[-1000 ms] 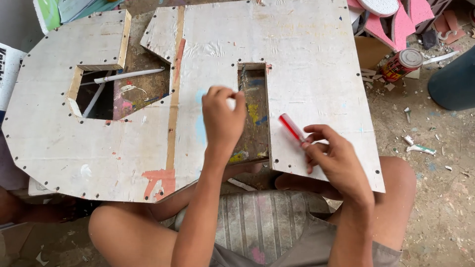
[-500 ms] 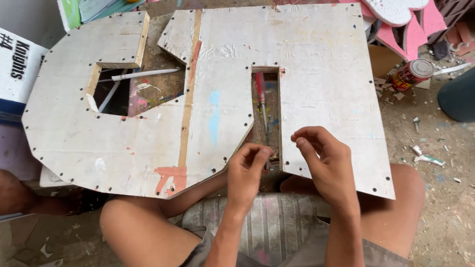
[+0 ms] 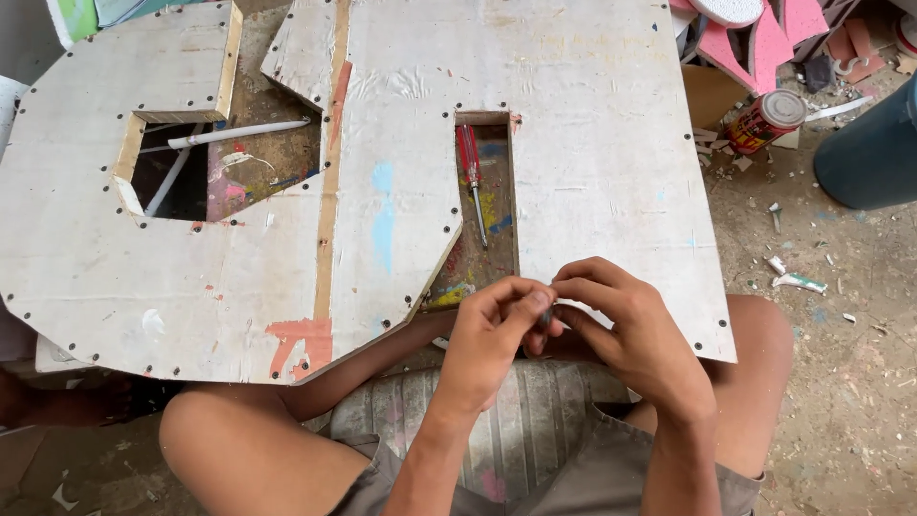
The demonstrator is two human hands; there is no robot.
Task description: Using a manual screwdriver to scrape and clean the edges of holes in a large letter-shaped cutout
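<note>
My left hand (image 3: pixel 492 330) and my right hand (image 3: pixel 626 330) meet fingertip to fingertip over the near edge of a large white panel (image 3: pixel 592 172) studded with screws. Between the fingertips sits a small dark piece (image 3: pixel 546 314), too small to identify. A red-handled screwdriver (image 3: pixel 471 177) lies loose inside a narrow slot (image 3: pixel 485 215) cut in the panel, just beyond my hands. My bare knees and shorts show below the panel.
A rectangular opening (image 3: pixel 205 167) at left shows white pipes underneath. At the upper right are a red can (image 3: pixel 764 119), pink foam shapes (image 3: pixel 764 33) and a dark blue container (image 3: pixel 874 143). Scraps litter the dirt floor (image 3: pixel 841 315) on the right.
My right hand let go of the red screwdriver, which now lies in the slot. My left hand came off the panel, and both hands drew together at the near edge.
</note>
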